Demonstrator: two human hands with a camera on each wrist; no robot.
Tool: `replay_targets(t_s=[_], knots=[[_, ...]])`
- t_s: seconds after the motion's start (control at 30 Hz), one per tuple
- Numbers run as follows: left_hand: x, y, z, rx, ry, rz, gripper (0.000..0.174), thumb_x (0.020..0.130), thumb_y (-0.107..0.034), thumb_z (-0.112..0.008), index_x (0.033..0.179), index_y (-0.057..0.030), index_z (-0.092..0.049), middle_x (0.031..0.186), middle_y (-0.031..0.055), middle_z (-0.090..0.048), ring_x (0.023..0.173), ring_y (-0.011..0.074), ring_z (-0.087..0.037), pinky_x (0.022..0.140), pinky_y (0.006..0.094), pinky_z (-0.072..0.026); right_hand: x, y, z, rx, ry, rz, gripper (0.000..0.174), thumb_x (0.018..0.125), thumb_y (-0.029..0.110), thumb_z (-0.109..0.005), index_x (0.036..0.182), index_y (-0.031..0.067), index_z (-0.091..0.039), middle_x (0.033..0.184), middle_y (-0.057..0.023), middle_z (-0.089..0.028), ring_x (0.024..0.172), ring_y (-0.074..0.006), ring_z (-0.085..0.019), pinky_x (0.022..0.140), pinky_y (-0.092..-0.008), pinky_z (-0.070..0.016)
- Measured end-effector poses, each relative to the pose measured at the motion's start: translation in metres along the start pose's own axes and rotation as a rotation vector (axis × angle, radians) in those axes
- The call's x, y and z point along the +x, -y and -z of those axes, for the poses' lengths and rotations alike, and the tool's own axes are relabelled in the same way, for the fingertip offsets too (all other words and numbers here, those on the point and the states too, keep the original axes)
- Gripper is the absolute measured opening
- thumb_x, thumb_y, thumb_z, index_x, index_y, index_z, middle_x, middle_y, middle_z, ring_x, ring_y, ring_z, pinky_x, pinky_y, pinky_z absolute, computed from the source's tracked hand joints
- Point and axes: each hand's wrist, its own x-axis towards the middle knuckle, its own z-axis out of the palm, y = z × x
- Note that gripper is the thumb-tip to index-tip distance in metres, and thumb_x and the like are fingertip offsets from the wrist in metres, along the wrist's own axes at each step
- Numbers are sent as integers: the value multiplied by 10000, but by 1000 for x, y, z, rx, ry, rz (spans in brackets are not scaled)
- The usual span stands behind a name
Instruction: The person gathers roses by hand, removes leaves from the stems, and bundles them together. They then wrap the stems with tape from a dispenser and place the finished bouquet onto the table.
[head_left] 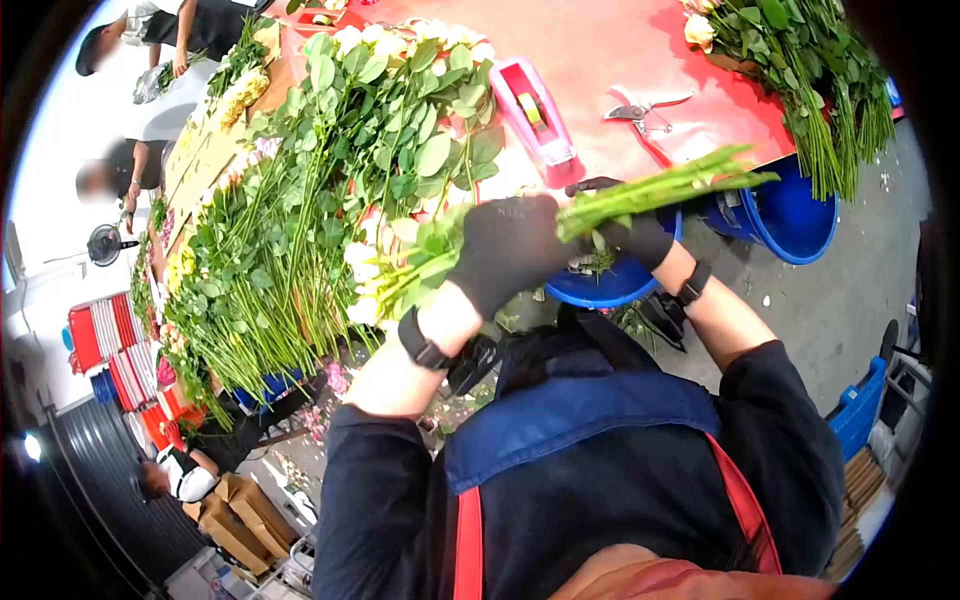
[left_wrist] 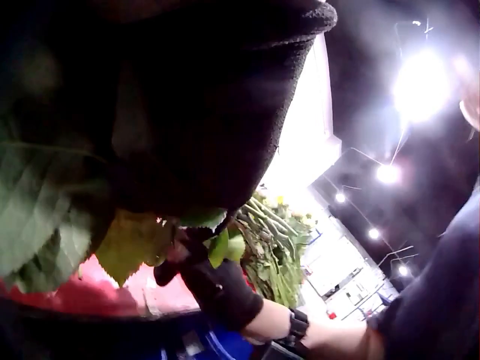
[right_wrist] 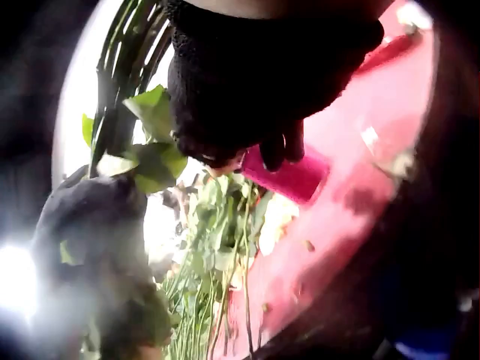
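My gloved left hand (head_left: 512,240) grips a bunch of cream roses crosswise in front of my chest. The pale heads (head_left: 362,272) point left, and the green stems (head_left: 670,190) stick out to the right. Partly behind those stems is my gloved right hand (head_left: 640,238), its fingertips showing above them. In the left wrist view, green leaves (left_wrist: 217,247) overlap the fingertips of the right hand (left_wrist: 221,292). Leaves (right_wrist: 156,112) also hang beside that hand (right_wrist: 262,82) in the right wrist view; I cannot tell whether it pinches any.
A pink tape dispenser (head_left: 535,120) and red-handled pruning shears (head_left: 640,112) lie on the red table (head_left: 590,40). Leafy cut roses (head_left: 300,230) are heaped to the left, more stems (head_left: 820,130) at right. Blue buckets (head_left: 790,220) stand below the edge. Other people work at far left.
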Motion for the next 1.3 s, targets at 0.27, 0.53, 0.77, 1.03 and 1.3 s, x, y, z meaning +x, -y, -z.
replay_targets(t_s=[0.27, 0.53, 0.77, 1.03, 1.3], knots=[[23, 39, -22, 135, -30, 127, 303, 724, -372, -666, 842, -102, -595, 670, 133, -633, 614, 319, -640, 530, 427, -479, 3, 77, -37, 420, 46, -553, 290, 890, 313, -619, 862, 24, -635, 670, -26, -609, 526, -81, -527, 464, -229, -410], [-31, 65, 3, -170, 277, -84, 654, 745, -615, -582, 950, 4, -633, 925, 217, -653, 879, 334, -641, 768, 409, -489, -12, 180, -15, -26, 281, -228, 285, 909, 230, -490, 1084, 50, -625, 852, -78, -666, 707, -143, -644, 647, -270, -481], [-55, 75, 2, -666, 771, -220, 527, 900, -473, -546, 1131, -1, -594, 940, 133, -639, 854, 156, -582, 763, 324, -478, -35, 129, -55, 114, 19, -44, 543, 809, 161, -659, 1307, 44, -478, 1287, -91, -525, 1106, -195, -536, 953, -303, -426], [-53, 57, 28, -801, 766, -127, 456, 826, -389, -639, 1040, 13, -633, 806, 81, -661, 741, 132, -591, 708, 286, -473, -39, 116, -67, -62, -17, -2, 318, 835, 195, -658, 1093, 19, -597, 1154, -122, -604, 1038, -221, -580, 909, -348, -444], [-28, 35, 15, -62, 181, -154, 413, 691, -337, -682, 970, -55, -568, 785, 162, -642, 767, 337, -646, 657, 435, -493, -59, 144, -46, 211, 142, -264, 426, 867, 270, -566, 1208, 15, -563, 1127, -144, -617, 1060, -241, -581, 926, -337, -430]])
